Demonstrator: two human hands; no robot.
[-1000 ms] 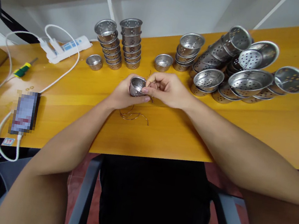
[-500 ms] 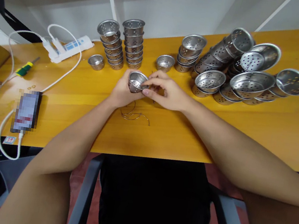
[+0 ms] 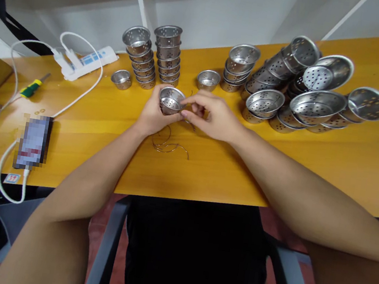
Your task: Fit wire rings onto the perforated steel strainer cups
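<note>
My left hand (image 3: 153, 113) is wrapped round a small perforated metal cup (image 3: 171, 101), its open top tilted up towards me. At the cup's right rim, my right hand (image 3: 211, 115) has thumb and forefinger drawn together; what is between them is too small to make out. A thin dark line crosses the inside of the cup. Short pieces of thin wire show just beside the right fingers. Below the hands, a few more curled thin wires (image 3: 170, 148) lie on the table.
Stacks of perforated cups (image 3: 167, 57) stand at the back, with single cups (image 3: 208, 80) (image 3: 121, 79) near them. Larger nested cups (image 3: 319, 107) lean together at the right. On the left are a power strip (image 3: 94, 62), white cables, a screwdriver (image 3: 32, 87) and a phone (image 3: 33, 141).
The left hand has shifted the cup slightly left and up, tilting its inside more into view. The right fingers stay by its rim, the forefinger now less far inside.
</note>
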